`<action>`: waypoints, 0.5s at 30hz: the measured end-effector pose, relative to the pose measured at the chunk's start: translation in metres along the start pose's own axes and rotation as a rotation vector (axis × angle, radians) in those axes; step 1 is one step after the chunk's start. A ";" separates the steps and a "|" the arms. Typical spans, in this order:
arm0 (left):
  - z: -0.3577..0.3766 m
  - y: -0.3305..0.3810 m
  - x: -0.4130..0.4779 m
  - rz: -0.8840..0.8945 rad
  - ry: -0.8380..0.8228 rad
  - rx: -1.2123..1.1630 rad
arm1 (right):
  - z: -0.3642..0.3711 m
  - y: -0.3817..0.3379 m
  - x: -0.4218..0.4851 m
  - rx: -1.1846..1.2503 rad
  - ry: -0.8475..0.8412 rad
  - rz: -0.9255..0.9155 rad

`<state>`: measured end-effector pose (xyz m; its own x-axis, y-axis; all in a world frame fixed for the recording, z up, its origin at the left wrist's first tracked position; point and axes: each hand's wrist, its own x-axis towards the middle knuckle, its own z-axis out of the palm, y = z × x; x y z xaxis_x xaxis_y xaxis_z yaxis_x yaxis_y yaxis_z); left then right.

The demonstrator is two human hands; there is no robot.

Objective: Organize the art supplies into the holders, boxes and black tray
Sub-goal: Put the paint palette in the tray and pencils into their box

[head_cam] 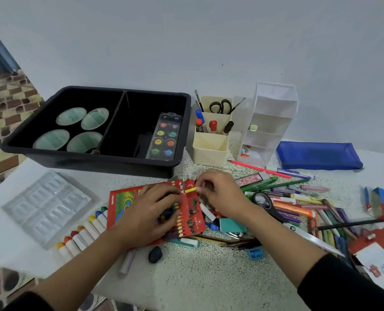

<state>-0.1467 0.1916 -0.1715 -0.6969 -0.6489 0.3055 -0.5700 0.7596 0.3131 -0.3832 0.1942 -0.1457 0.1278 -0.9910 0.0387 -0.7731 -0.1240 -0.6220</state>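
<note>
- The left hand [150, 212] lies on a flat red cardboard crayon box [123, 200] on the table, with its fingers curled over the box's open end.
- The right hand [220, 194] pinches a short yellow crayon [191, 189] at that opening.
- A black plastic tray [96, 163] stands just behind the box.

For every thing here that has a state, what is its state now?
red crayon box, open, flap lifted, held by the left hand.
yellow crayon, pinched by the right hand at the box mouth.
black tray, divided, four round tubs in its left part.
watercolour set, in the tray's right part.
cream holder, upright, holds scissors, brushes, markers.
white organizer, upright, mostly empty.
</note>
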 end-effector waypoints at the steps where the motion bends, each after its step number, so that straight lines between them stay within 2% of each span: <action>1: 0.000 0.000 0.000 -0.005 0.001 0.002 | -0.005 0.003 -0.003 0.069 0.018 0.043; 4: 0.000 0.000 -0.001 -0.022 -0.001 -0.003 | -0.021 0.012 -0.011 0.370 0.141 0.207; 6: 0.000 0.000 -0.001 -0.019 -0.011 0.001 | -0.033 0.011 -0.015 0.758 0.230 0.291; 8: 0.000 -0.001 0.000 -0.001 -0.025 0.017 | -0.045 0.005 -0.018 1.122 0.300 0.266; 9: 0.001 -0.001 0.000 0.008 -0.031 0.024 | -0.049 0.001 -0.018 1.212 0.351 0.227; 12: 0.003 -0.004 0.000 0.016 -0.055 0.034 | -0.059 -0.012 -0.017 1.249 0.489 0.090; 15: 0.004 -0.005 0.001 0.004 -0.118 0.058 | -0.065 -0.020 -0.015 1.089 0.454 0.036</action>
<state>-0.1463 0.1875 -0.1761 -0.7435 -0.6388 0.1979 -0.5890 0.7657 0.2586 -0.4102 0.2079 -0.0827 -0.2860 -0.9472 0.1451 0.1938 -0.2055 -0.9593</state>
